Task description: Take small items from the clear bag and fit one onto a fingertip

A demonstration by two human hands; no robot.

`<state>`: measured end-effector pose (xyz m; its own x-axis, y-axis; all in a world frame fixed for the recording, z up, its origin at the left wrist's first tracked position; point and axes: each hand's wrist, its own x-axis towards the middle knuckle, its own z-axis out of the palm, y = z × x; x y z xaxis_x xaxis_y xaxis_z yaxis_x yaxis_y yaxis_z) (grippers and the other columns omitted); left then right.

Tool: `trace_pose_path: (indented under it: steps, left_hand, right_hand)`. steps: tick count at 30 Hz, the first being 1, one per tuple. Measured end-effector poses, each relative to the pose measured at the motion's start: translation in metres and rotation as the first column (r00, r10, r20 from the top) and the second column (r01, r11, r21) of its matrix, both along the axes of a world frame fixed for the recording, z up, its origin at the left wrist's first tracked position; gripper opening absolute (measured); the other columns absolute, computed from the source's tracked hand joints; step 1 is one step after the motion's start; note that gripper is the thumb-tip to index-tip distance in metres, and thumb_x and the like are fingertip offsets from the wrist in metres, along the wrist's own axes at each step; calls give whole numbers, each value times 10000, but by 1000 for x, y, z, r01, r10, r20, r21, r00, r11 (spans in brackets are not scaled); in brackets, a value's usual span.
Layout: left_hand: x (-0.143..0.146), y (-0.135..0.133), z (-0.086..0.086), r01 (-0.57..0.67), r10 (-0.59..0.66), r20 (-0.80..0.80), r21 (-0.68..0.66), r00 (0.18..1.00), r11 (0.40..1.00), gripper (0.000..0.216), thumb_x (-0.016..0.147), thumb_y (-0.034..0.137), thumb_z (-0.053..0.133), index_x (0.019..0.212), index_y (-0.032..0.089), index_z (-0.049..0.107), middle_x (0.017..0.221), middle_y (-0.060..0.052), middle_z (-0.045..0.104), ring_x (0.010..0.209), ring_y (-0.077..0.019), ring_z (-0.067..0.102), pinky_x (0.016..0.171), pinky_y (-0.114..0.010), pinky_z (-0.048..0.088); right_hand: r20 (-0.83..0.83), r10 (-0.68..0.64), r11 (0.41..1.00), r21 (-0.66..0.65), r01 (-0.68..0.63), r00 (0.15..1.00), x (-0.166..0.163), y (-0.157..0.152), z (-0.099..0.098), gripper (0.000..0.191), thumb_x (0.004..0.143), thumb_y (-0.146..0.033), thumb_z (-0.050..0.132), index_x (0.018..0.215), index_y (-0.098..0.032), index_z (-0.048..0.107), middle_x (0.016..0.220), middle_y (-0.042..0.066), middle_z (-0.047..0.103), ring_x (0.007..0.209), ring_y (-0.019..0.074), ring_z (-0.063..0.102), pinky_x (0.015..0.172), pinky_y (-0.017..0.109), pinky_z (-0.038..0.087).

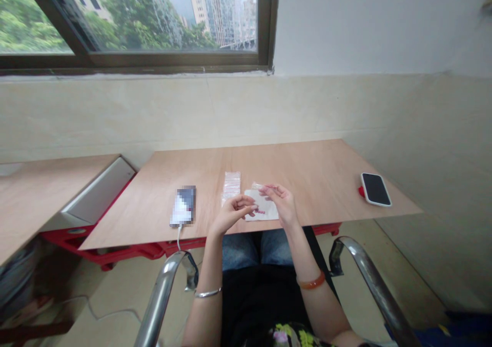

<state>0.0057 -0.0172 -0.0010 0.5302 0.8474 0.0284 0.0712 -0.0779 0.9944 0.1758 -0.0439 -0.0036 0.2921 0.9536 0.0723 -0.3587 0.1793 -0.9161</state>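
Observation:
My left hand [236, 212] is over the near left edge of a white sheet [271, 215], its thumb and forefinger brought together at the tips. Whatever is between them is too small to make out. Several tiny pinkish-red pieces [261, 212] lie in a short row on the sheet, just right of those fingertips. My right hand [283, 202] is raised above the sheet's right side with its fingers pinched. What it holds is hidden or too fine to name. Behind the fingers, at the sheet's far edge, shows a bit of clear plastic [257, 186].
A stack of small clear plastic packets [231, 184] lies behind my left hand on the wooden table [292, 165]. A phone with a cable [183, 206] is to the left. Another phone [375, 189] rests on a red holder at the right. Metal chair arms flank me.

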Motion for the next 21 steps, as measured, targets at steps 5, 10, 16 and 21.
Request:
trace_pose_path:
  steps: [5, 10, 16, 21]
  left_hand:
    - [6, 1, -8, 92, -93, -34, -22, 995, 996, 242, 773, 376, 699, 866, 154, 719, 851, -81, 725, 724, -160, 663, 667, -275, 523]
    - [8, 2, -4, 35, -35, -9, 62, 999, 997, 245, 773, 372, 700, 882, 153, 716, 882, -82, 727, 818, -181, 663, 750, -304, 540]
    - [14, -5, 18, -233, 221, 90, 167, 971, 958, 256, 833, 403, 634, 810, 156, 698, 820, -66, 708, 800, -174, 645, 743, -287, 521]
    - [14, -9, 25, -365, 338, 160, 186, 927, 912, 271, 836, 421, 631, 803, 155, 670, 752, -43, 679, 714, -153, 628, 690, -264, 503]
  right_hand:
    - [-8, -57, 998, 14, 58, 998, -1, -3, 6, 352, 690, -367, 749, 967, -174, 650, 871, 72, 731, 848, 213, 690, 762, 332, 526]
    - [-26, -18, 999, 36, 19, 999, -1, -5, 8, 366, 688, -368, 761, 973, -174, 638, 912, 83, 734, 887, 231, 697, 803, 358, 538]
    - [-23, 65, 997, 34, -64, 998, -6, -6, 8, 374, 684, -351, 773, 988, -173, 650, 949, 86, 734, 915, 222, 696, 862, 364, 536]
    - [1, 82, 996, 43, -82, 997, -9, -5, 8, 335, 679, -382, 770, 926, -175, 677, 951, 75, 728, 884, 211, 688, 823, 348, 545]
